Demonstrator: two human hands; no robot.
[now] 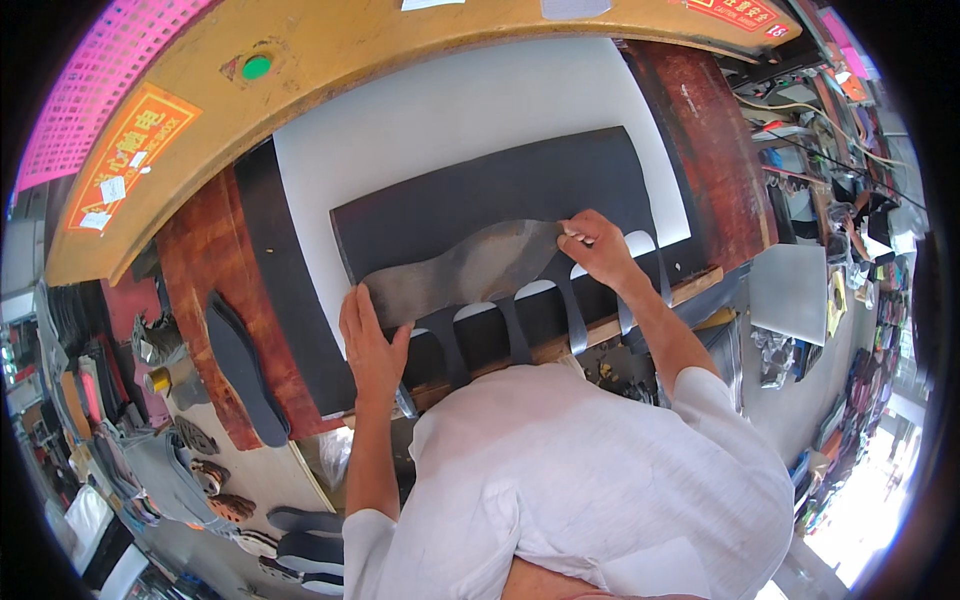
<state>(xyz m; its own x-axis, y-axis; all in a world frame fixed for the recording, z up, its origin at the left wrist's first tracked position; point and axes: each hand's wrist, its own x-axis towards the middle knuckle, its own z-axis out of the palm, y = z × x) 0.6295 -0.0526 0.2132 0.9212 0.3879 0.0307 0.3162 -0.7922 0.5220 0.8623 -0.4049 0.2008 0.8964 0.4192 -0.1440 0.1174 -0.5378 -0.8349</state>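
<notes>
A sole-shaped cutting die (462, 268), grey-brown with a metallic sheen, lies across a black sheet (500, 180). My left hand (373, 345) holds its left end, fingers along the far side and the thumb at the near edge. At the other end, my right hand (597, 247) pinches the tip between thumb and curled fingers. Along its near edge the black sheet has sole-shaped cutouts, leaving narrow strips (512, 330) that reach toward my body. The underside of the die is hidden.
Beneath the sheet is a white board (450, 100) on a worn red-brown table (205, 260). A yellow machine beam (330, 75) arches over the far side. Dark soles (245, 370) lie at left. Shelves of materials and a grey panel (790, 295) stand to the right.
</notes>
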